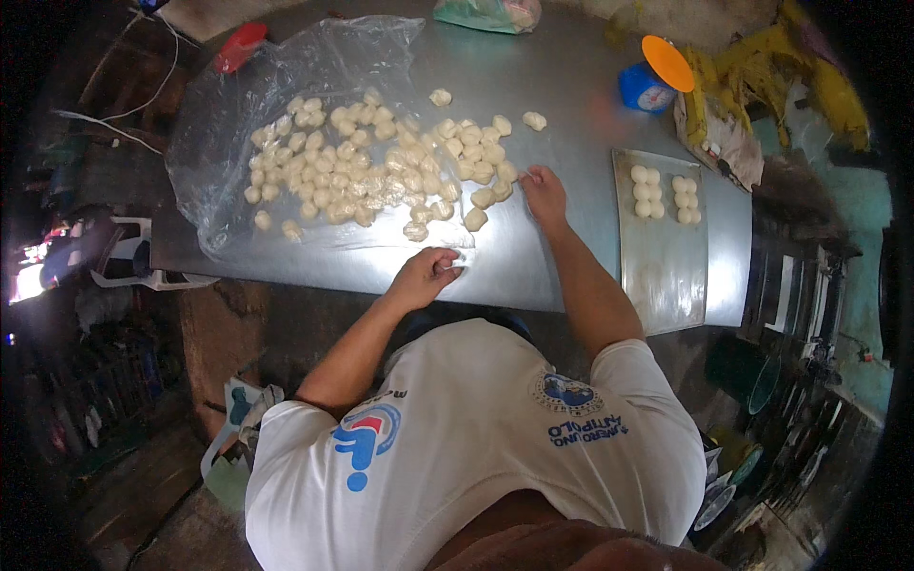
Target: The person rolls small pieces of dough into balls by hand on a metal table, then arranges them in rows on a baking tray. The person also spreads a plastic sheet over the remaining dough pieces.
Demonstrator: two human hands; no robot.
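Many pale dough balls (pixel 328 168) lie on the metal table, most of them under a clear plastic sheet (pixel 235 135). My left hand (pixel 425 275) is at the table's near side, its fingers pinched on an edge of the clear plastic, just below the pile. To the right of the uncovered dough balls (pixel 475 150), my right hand (pixel 544 194) rests low over the table with its fingertips close to the nearest ball; whether it touches or holds anything is unclear. Smooth round dough balls (pixel 648 191) sit in two groups on a metal baking tray (pixel 660 278) at the right.
A blue kitchen scale (pixel 646 87) with an orange pan stands at the far right. A red plastic object (pixel 240 47) lies at the far left. A filled plastic bag (pixel 489 14) is at the table's far edge. A white plastic chair (pixel 128 250) stands beyond the left end.
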